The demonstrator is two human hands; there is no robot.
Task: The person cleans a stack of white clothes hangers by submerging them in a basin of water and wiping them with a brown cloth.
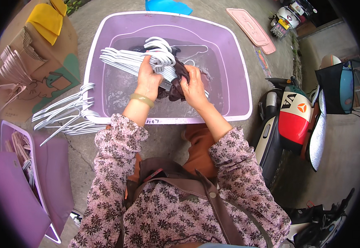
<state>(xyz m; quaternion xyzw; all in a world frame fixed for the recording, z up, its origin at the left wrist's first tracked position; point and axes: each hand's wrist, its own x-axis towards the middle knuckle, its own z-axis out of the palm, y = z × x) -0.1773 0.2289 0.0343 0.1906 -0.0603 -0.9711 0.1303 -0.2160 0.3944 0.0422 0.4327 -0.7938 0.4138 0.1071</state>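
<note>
Held the white hangers [124, 60] bunched over the purple tub [238, 93] with the left grip [147, 80], seemingly closed around them despite hidden fingertips, and pinched the dark cloth [175, 91] snugly in the right grip [194, 89] beside the hooks [163, 58], best kept low to limit splashing.

Grey concrete ground [82, 165] outdoors, on it a white-rimmed purple plastic tub [228, 70], a second purple bin [54, 169] at left, a cardboard box [66, 47], a pale pink plastic lid [251, 28], a red-and-cream motor scooter [294, 118].
</note>
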